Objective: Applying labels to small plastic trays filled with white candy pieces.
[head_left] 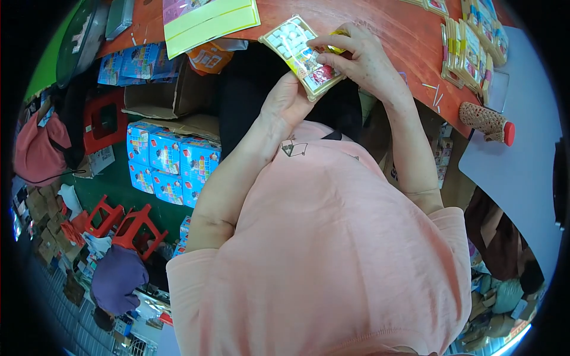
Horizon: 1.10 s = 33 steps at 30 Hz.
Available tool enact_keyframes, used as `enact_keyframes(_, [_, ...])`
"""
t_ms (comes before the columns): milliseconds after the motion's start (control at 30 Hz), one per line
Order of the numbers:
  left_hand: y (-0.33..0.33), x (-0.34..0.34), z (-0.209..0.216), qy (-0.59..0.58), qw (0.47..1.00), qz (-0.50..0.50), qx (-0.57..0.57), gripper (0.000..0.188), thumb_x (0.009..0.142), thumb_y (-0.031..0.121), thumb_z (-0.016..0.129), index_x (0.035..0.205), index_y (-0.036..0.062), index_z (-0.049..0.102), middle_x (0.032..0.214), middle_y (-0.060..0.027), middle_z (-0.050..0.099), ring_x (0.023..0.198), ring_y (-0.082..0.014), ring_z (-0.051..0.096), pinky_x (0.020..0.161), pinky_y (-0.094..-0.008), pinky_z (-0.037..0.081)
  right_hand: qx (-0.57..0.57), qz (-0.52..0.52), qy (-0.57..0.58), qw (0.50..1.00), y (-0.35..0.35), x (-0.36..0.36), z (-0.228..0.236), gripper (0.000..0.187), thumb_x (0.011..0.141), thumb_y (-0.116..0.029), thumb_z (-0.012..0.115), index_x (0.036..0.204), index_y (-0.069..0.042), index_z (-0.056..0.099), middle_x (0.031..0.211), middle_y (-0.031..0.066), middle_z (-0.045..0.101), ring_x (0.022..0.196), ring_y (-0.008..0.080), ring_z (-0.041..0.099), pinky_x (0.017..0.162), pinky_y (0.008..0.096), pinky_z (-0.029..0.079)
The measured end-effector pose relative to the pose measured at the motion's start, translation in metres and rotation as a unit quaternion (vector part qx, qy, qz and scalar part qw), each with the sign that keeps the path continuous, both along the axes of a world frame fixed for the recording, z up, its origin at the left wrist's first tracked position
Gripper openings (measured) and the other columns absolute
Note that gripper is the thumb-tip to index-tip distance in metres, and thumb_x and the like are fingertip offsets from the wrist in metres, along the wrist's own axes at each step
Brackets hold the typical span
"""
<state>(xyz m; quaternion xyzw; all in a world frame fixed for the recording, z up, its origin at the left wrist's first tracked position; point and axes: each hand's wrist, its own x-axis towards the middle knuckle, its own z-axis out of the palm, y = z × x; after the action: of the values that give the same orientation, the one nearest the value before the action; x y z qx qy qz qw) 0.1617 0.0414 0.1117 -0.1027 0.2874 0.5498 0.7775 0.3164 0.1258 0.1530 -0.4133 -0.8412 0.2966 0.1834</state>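
Note:
Over the near edge of the red table, I hold a flat, clear-fronted package (291, 37) tilted, with white rounded pieces, a printed yellow band and a pink-red part inside. My left hand (284, 102) supports it from below at its near left side, thumb along the edge. My right hand (365, 59) is over its right side, with index finger and thumb bent onto the front. A small yellow curved thing (339, 43) sits under the right fingers; its kind is too hidden to tell.
The red table (409, 35) carries a yellow-green sheet (211, 26), several stacked similar packages (466, 53), thin white sticks (437, 95) and a red-capped container in a woven cover (487, 123). Blue printed boxes (172, 160) stand at lower left. Red stools (136, 231) and another person (119, 279) are farther back.

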Motion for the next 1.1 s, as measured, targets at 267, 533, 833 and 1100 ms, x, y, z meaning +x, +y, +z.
enact_keyframes(267, [0.008, -0.005, -0.024, 0.142, 0.983, -0.119, -0.006, 0.028, 0.104, 0.021, 0.048, 0.128, 0.0091, 0.055, 0.120, -0.0083, 0.063, 0.105, -0.0201, 0.063, 0.074, -0.0332, 0.051, 0.030, 0.005, -0.021, 0.999, -0.002, -0.002, 0.001, 0.030, 0.085, -0.019, 0.074, 0.115, -0.021, 0.074, 0.095, 0.0061, 0.060, 0.086, 0.0196, 0.059, 0.074, 0.0336, 0.050])
enact_keyframes(533, [-0.014, -0.037, -0.015, 0.391, 0.914, 0.025, -0.106, 0.034, 0.096, 0.032, 0.063, 0.109, 0.0009, 0.064, 0.089, -0.0030, 0.061, 0.075, -0.0096, 0.057, 0.065, -0.0233, 0.043, 0.038, 0.001, -0.024, 0.999, -0.001, 0.002, -0.003, 0.031, 0.086, -0.019, 0.073, 0.117, -0.023, 0.073, 0.093, 0.0064, 0.058, 0.086, 0.0200, 0.058, 0.075, 0.0343, 0.049])
enact_keyframes(833, [-0.008, -0.031, 0.005, 0.284, 0.957, -0.043, 0.037, 0.034, 0.089, 0.014, 0.073, 0.120, 0.0023, 0.063, 0.110, -0.0017, 0.068, 0.087, -0.0049, 0.060, 0.071, -0.0207, 0.043, 0.078, 0.015, -0.025, 0.997, -0.003, 0.000, -0.006, 0.035, 0.084, -0.028, 0.074, 0.119, -0.027, 0.072, 0.092, 0.0050, 0.057, 0.091, 0.0210, 0.054, 0.078, 0.0342, 0.046])
enact_keyframes(1100, [-0.009, -0.018, 0.009, 0.242, 0.967, 0.003, 0.075, 0.050, 0.089, 0.004, 0.070, 0.133, -0.0016, 0.046, 0.120, -0.0120, 0.063, 0.104, -0.0163, 0.061, 0.090, -0.0315, 0.047, 0.072, 0.024, -0.003, 0.997, -0.003, 0.004, -0.006, 0.040, 0.089, -0.021, 0.069, 0.129, -0.022, 0.065, 0.095, 0.0070, 0.057, 0.090, 0.0236, 0.053, 0.081, 0.0357, 0.045])
